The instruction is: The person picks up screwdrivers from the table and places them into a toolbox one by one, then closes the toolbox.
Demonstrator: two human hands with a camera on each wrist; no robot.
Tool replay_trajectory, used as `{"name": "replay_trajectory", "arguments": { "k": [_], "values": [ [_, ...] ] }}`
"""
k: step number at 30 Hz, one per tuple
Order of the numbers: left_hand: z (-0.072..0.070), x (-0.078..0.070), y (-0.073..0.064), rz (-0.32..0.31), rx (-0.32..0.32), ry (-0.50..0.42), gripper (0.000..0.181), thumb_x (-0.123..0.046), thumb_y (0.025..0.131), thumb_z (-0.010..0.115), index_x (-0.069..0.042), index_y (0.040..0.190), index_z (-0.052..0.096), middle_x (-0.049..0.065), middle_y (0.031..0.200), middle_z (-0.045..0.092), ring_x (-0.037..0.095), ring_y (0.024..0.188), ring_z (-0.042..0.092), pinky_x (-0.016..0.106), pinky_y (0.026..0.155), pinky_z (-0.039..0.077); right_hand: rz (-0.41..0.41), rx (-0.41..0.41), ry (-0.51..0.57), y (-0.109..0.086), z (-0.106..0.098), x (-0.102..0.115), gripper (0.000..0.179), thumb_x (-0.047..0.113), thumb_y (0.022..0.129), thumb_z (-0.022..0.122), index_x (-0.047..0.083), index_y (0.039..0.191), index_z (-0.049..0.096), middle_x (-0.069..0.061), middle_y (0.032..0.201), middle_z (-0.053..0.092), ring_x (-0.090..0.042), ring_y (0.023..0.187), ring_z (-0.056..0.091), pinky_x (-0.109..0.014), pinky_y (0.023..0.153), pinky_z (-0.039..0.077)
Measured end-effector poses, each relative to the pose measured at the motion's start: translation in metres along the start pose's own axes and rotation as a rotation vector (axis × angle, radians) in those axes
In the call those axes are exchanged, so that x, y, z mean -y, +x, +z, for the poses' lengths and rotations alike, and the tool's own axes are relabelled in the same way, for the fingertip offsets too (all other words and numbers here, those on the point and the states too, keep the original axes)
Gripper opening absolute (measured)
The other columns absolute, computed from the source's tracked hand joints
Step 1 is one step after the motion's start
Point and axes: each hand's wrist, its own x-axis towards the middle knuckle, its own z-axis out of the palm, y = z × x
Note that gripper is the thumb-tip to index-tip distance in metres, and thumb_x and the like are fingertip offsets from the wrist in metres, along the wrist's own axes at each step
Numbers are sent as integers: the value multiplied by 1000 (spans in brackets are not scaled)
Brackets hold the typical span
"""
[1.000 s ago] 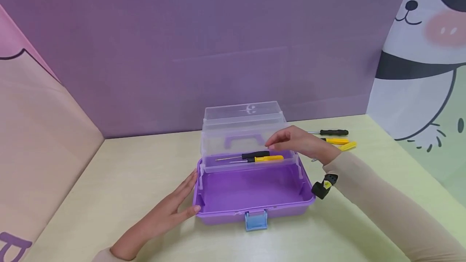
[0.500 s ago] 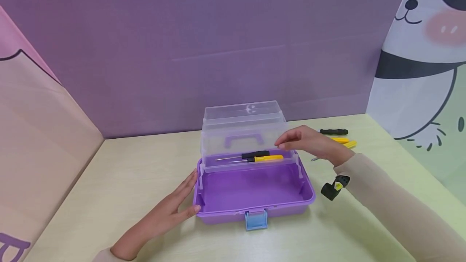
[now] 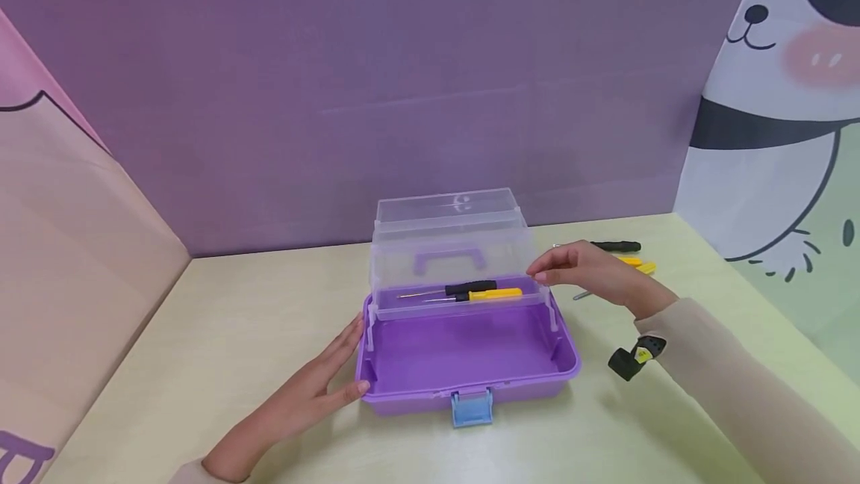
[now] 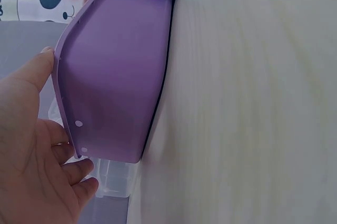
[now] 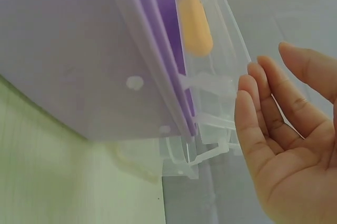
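Purple plastic, the box (image 3: 531,392) we see on the table (image 3: 269,305) has a blue latch (image 3: 472,409) and a clear tray (image 3: 403,312) bearing two screwdrivers (image 3: 500,293). The left hand (image 3: 316,381) rests against its side, fingers extended; the right hand (image 3: 594,272) hovers empty near the tray, fingers relaxed.

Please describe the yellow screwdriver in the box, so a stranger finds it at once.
On the table stands an open purple box, with a translucent tray across its back. In this tray, the yellow screwdriver lies in front; its yellow handle separates it from the black screwdriver behind it.
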Motion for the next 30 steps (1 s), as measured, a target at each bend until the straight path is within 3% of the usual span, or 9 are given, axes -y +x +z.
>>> {"name": "replay_trajectory", "arguments": {
  "k": [13,20,30],
  "values": [
    [0,-1,0,-10,-2,8,75,-31,95,56,-19,153,9,0,159,5,37,141,16,62,104,28,-6,-34,12,-9,-4,-6,28,18,91,63,-1,111,65,-12,110,65,-28,106,59,-52,97,44],
    [0,0,-1,-9,-5,2,75,-31,95,56,-19,153,9,1,159,6,36,141,16,61,104,28,-22,-57,-32,-16,-7,-10,29,18,90,64,-2,111,65,-9,106,67,-14,99,61,-42,91,49],
    [0,-1,-2,-15,-4,1,75,-30,95,56,-21,153,9,1,159,5,35,142,15,61,104,28,-55,-76,-16,-26,-9,-15,27,16,90,65,-3,109,65,0,105,66,-14,96,63,-33,85,53]
  ]
}}
